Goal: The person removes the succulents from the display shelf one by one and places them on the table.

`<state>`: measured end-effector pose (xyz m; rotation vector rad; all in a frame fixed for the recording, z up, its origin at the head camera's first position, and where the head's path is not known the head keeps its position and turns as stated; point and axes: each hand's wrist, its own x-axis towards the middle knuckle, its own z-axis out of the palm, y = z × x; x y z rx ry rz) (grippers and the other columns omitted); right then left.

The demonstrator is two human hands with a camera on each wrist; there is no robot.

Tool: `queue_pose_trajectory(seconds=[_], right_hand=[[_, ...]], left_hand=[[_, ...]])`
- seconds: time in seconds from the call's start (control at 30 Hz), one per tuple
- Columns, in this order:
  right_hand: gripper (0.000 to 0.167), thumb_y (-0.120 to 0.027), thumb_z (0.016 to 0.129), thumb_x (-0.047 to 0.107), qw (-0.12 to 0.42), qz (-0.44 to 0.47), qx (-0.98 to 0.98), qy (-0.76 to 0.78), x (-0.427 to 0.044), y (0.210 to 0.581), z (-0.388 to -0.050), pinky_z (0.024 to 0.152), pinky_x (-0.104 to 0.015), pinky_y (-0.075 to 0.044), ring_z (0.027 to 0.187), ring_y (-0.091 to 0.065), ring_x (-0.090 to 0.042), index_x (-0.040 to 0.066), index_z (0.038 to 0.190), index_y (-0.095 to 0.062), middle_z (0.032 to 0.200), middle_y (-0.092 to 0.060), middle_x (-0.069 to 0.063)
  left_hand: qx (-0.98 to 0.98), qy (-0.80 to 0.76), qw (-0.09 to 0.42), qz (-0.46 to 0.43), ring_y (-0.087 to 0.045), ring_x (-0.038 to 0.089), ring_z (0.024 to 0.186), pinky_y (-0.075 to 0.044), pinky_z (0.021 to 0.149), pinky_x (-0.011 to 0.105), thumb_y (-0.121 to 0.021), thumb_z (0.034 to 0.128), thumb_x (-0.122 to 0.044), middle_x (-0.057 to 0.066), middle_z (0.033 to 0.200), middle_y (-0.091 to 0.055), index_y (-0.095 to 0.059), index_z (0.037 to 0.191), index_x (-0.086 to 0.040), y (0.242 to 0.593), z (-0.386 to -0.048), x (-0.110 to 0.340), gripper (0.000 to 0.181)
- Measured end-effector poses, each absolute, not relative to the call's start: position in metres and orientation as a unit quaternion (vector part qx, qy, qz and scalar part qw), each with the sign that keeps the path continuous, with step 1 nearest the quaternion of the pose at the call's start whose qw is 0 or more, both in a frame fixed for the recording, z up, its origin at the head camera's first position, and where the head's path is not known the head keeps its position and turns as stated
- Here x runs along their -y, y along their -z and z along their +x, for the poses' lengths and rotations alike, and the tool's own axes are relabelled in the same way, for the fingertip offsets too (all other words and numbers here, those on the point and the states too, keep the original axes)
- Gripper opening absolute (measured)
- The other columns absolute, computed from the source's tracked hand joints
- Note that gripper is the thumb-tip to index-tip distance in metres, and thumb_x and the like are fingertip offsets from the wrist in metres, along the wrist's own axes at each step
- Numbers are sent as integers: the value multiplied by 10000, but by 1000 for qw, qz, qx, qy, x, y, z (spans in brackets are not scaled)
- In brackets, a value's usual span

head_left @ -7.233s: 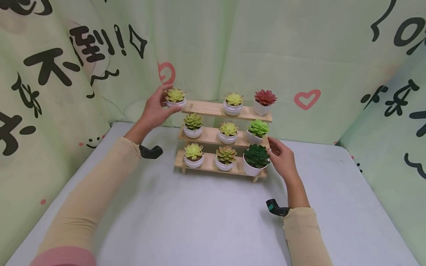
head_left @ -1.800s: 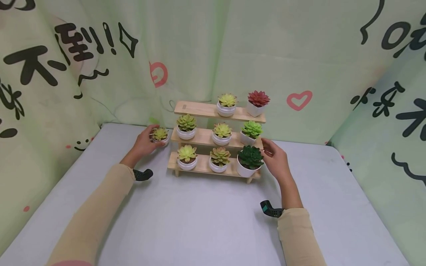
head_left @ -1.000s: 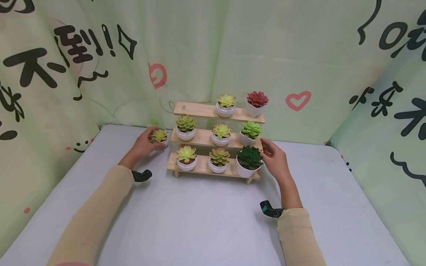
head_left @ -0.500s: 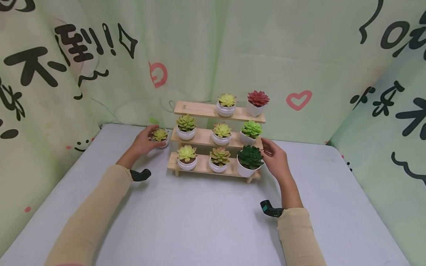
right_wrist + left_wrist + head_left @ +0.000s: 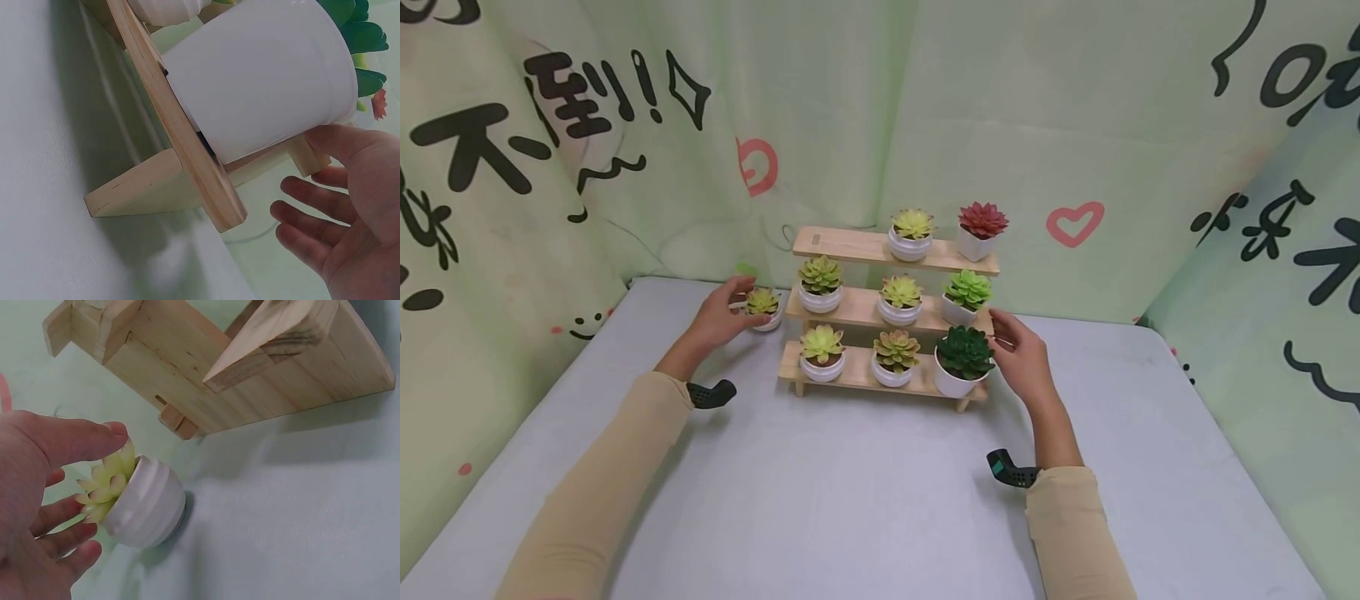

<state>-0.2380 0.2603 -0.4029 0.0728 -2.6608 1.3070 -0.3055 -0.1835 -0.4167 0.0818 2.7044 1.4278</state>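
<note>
A small yellow-green potted succulent (image 5: 763, 303) in a white ribbed pot stands on the table, left of the three-tier wooden plant stand (image 5: 823, 243). My left hand (image 5: 711, 318) is beside it; in the left wrist view the thumb and fingers (image 5: 69, 540) are spread about the leaves, apart from the pot (image 5: 150, 503). At the stand's right end is my right hand (image 5: 1024, 354), its fingers loosely bent near the dark green succulent (image 5: 966, 352). The right wrist view has the thumb close to that white pot (image 5: 269, 81); whether they touch I cannot tell.
Several other succulents sit on the tiers, among them a red one (image 5: 983, 221) at top right and a bright green one (image 5: 967, 290) below it. A printed curtain (image 5: 1015, 125) hangs behind the white table (image 5: 865, 492).
The yellow-green succulent has gone from the top tier's left end down to the table, carried by my left hand. Lately the left fingers have loosened and drawn slightly leftward. The right hand stays put.
</note>
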Motion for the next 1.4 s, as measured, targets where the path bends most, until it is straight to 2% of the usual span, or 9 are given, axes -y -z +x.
queue_pose_trajectory(seconds=[0.57,0.97,1.4], right_hand=[[475,-535,974,71,85,28,893,-441,-261,403,-238,1063,-440,-449,1275,-524,-343,45,1437,-432,1363,-542,-226],[482,-539,980,96,77,21,894,-441,-260,401,-238,1075,-445,-440,1286,-516,-339,55,1445,-423,1381,-530,-217],[480,-543,978,93,81,26,895,-438,-261,403,-239,1069,-444,-446,1283,-519,-339,56,1442,-428,1375,-535,-218]], left_hand=[[-872,-487,10,51,-351,368,1391,-312,1165,509,-695,891,-178,183,1514,-364,-261,1509,-75,413,-294,184,763],[-860,-509,-13,46,-350,334,1400,-284,1190,471,-705,886,-180,151,1512,-382,-289,1503,-104,406,-282,179,748],[-832,-548,-30,84,-400,311,1379,-340,1162,459,-723,872,-172,139,1501,-399,-301,1501,-128,400,-271,168,759]])
